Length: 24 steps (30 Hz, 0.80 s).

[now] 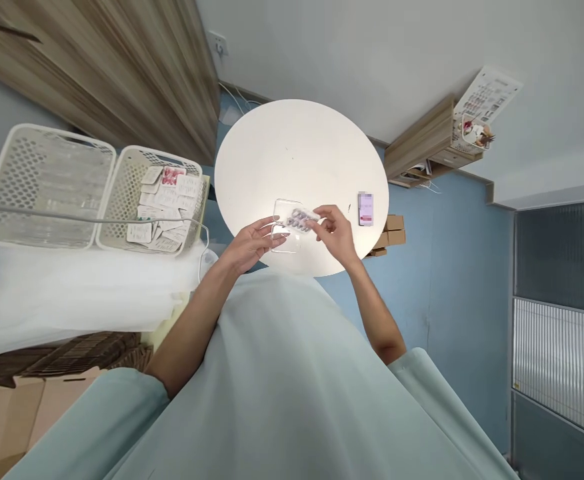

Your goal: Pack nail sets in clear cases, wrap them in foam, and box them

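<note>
Table: in the head view, the round white table [292, 147] sits in the middle, in front of the person.
Left hand: over the near part of the table; the left hand [252, 245] has its thumb and fingers around a box [293, 243].
Box: see-through and open, over the table's near part.
Right hand: also over the table, apart from the left; the right hand [337, 233] pinches one end of a pack [301, 220].
Pack: over the table, between the hands, by the box; I cannot tell if they touch.
Phone: the phone [366, 209] lies near the table's right edge.
Baskets: left of the table are two white ones; the near basket [122, 193] holds many cards [167, 200].
Cartons: brown cartons [395, 230], right of the table.
</note>
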{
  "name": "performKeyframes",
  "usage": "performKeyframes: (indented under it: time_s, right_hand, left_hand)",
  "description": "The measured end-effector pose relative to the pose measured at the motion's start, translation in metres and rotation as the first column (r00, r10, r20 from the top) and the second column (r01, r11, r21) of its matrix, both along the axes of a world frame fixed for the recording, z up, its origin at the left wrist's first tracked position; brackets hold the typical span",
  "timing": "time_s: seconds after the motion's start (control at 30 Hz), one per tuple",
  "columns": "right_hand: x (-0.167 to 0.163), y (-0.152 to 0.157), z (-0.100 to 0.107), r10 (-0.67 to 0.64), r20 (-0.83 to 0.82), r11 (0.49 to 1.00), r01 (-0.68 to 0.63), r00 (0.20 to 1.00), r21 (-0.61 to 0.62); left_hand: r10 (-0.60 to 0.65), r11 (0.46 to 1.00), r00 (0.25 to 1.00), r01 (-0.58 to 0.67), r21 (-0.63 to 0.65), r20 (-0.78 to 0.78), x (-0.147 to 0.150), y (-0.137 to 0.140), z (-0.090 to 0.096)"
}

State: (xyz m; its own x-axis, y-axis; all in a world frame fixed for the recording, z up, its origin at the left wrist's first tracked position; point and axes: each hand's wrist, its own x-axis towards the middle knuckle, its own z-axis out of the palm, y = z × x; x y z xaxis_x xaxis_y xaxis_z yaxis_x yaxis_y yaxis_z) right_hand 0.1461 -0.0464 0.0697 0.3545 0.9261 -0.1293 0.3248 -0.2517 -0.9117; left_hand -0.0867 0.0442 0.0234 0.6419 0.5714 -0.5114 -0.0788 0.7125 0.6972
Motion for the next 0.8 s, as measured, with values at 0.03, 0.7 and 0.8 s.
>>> performKeyframes:
  time_s: [0.03, 0.7, 0.8]
  right_hand:
    - [-0.002, 0.000, 0.002, 0.042, 0.008, 0.999, -0.042, 0.999, -0.010]
    - [-0.007, -0.009, 0.010, 0.358, 0.474, 0.933, -0.318, 0.804, -0.166]
    - [-0.006, -0.008, 0.011, 0.374, 0.497, 0.927, -0.335, 0.783, -0.171]
  left_hand:
    - [-0.009, 1.000, 1.000, 0.009, 0.013, 0.010, 0.003, 0.000, 0.000]
    - [-0.050, 0.994, 0.999, 0.048, 0.094, 0.014, 0.013, -0.006, 0.015]
    - [-0.046, 0.995, 0.999, 0.044, 0.089, 0.017, 0.012, -0.006, 0.016]
